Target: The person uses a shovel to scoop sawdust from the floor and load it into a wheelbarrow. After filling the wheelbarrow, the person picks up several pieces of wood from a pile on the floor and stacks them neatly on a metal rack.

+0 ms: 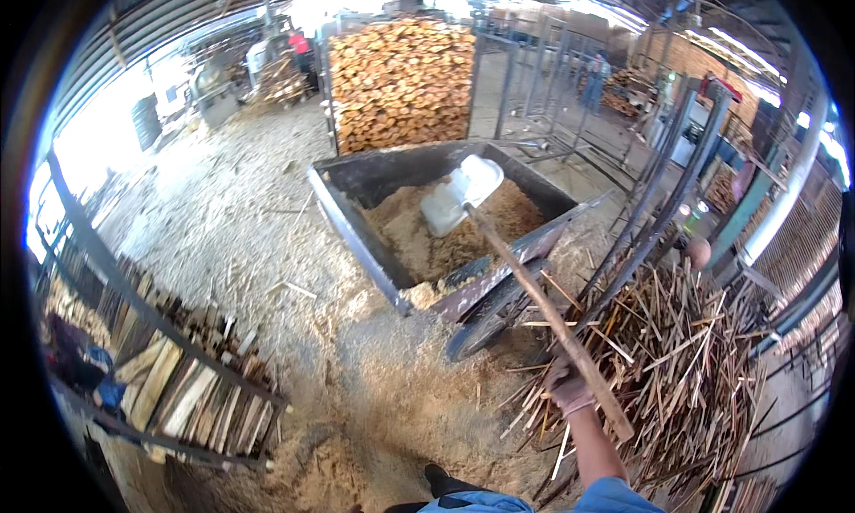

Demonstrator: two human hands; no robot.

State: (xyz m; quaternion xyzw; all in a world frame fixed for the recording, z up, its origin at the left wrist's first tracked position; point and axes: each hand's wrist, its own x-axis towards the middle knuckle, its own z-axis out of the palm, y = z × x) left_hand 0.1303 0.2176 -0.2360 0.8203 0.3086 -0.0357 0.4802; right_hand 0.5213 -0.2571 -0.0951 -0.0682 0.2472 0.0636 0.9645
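Observation:
My right hand (568, 386), in a dark glove, is closed around the wooden handle of a shovel (543, 308). The handle's end sticks out past my hand toward the lower right. At its far end the wide pale blade (463, 192) is over a dark metal cart (361, 250) that holds brown sawdust (401, 215). No load shows on the blade, and I cannot tell if it touches the sawdust. My left hand does not show.
A tall stack of cut wood (401, 85) stands behind the cart. Thin wood strips (677, 344) lie heaped at the right beside curved metal bars (659, 201). At the left, a metal rack holds split wood (187, 388). Scattered sawdust covers the floor (240, 201). Two people are farther back.

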